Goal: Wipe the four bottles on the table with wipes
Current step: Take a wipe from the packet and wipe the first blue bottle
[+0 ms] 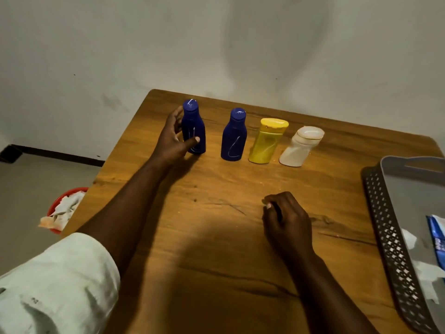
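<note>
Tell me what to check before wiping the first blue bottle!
1. Four bottles upright in a row: left blue bottle, second blue bottle, yellow bottle, white bottle: ok.
2. Left hand around the left blue bottle: ok.
3. Wipe in right hand: not ok, fingers curled, no wipe showing.
4. Wipes pack within reach in the tray: ok.
5. Bin has room: cannot tell.
</note>
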